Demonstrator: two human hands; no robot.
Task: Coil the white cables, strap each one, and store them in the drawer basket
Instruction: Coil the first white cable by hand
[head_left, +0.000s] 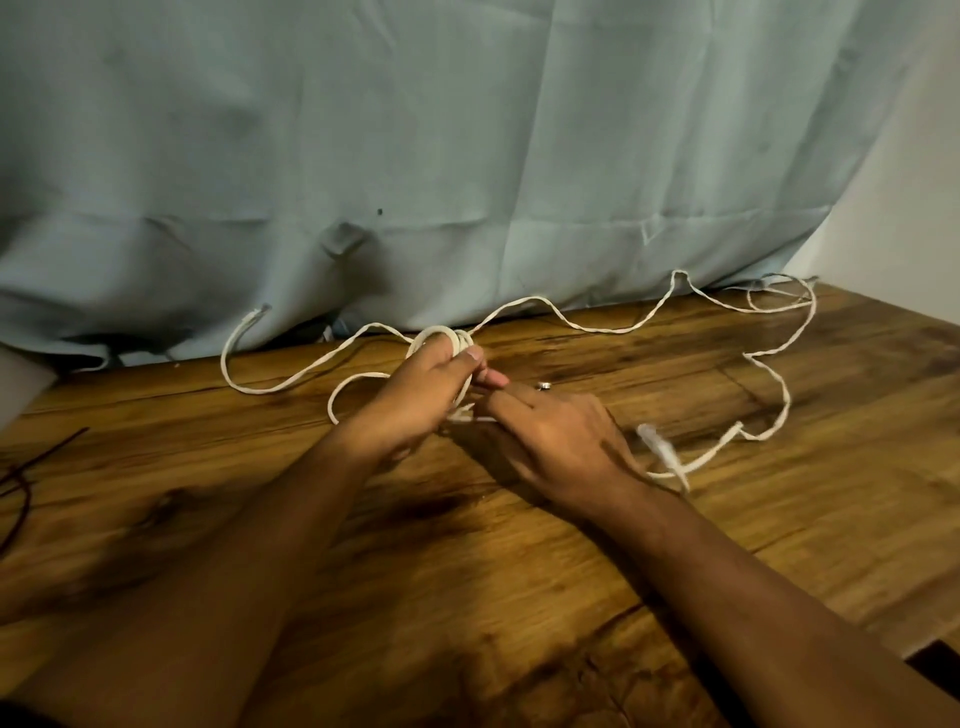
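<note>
My left hand (415, 395) grips a small coil of white cable (447, 338) wound round its fingers, at the middle of the wooden table (519, 571). My right hand (550, 431) is beside it, its fingers touching the cable's lower end near the coil; whether they pinch it is hidden. One loose white cable (582, 325) trails from the coil to the far right and loops back to a blurred plug (660, 447) by my right wrist. Another white length (244, 358) curves off to the left, its end lying against the cloth.
A pale blue cloth (467, 156) hangs along the table's back edge. A dark thin cord (21, 483) lies at the left edge. A small metal ring (544, 385) sits just beyond my right hand. The table's right corner (924, 644) drops off at lower right.
</note>
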